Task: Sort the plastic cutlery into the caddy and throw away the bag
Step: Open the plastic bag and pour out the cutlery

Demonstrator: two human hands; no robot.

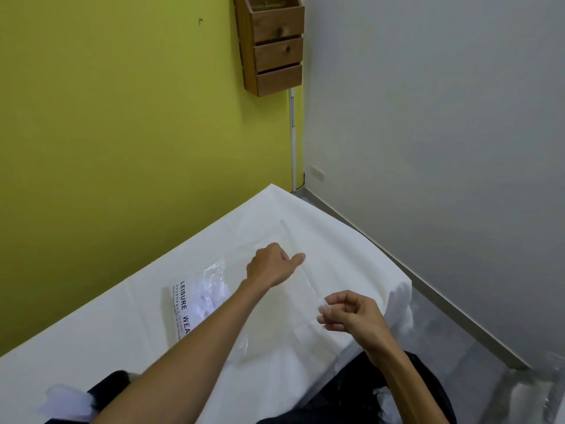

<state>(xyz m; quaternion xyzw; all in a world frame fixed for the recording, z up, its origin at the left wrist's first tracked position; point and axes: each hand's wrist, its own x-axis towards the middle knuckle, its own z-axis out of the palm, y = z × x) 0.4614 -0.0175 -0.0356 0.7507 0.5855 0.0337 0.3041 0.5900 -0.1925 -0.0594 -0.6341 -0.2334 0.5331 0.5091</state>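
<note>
A large clear plastic bag (284, 319) lies flat on the white table (91, 338), with a printed part reading "LEISURE WEA" at its left end. My left hand (270, 266) sits on the bag's far side with fingers curled into the film and thumb stuck out. My right hand (351, 312) pinches the bag's near right edge between thumb and fingertips. A black holder (110, 384) at the bottom left has something white and blurred (67, 400) beside it; whether that is cutlery I cannot tell.
A wooden slatted box (273, 47) hangs on the green wall above the table's far corner. A black bag or bin (360, 393) stands below the table's right edge. Grey floor with crumpled clear plastic (532, 393) runs along the white wall on the right.
</note>
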